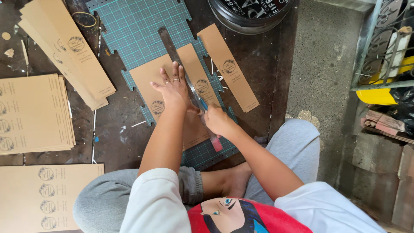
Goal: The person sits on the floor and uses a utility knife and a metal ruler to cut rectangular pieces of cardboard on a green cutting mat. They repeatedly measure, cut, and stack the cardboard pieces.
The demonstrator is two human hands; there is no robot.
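Left hand [172, 88] flat, pinning steel ruler [181, 69] on kraft sheet [148, 77]; right hand [219, 121] grips what looks like a craft knife [202, 105]; cut strips [228, 67] beside, uncut sheets [32, 112] waiting.

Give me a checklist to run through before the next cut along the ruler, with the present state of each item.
1. Left hand pressing the long metal ruler flat on the brown printed card sheet: ok.
2. Left fingers spread on the card, away from the ruler's cutting edge: ok.
3. Right hand gripping the blue-tipped craft knife against the ruler: ok.
4. Green gridded cutting mat under the cutting line: ok.
5. Blade sharpness and extension: cannot tell.
6. Cut brown card strip lying to the right, apart from the ruler: ok.
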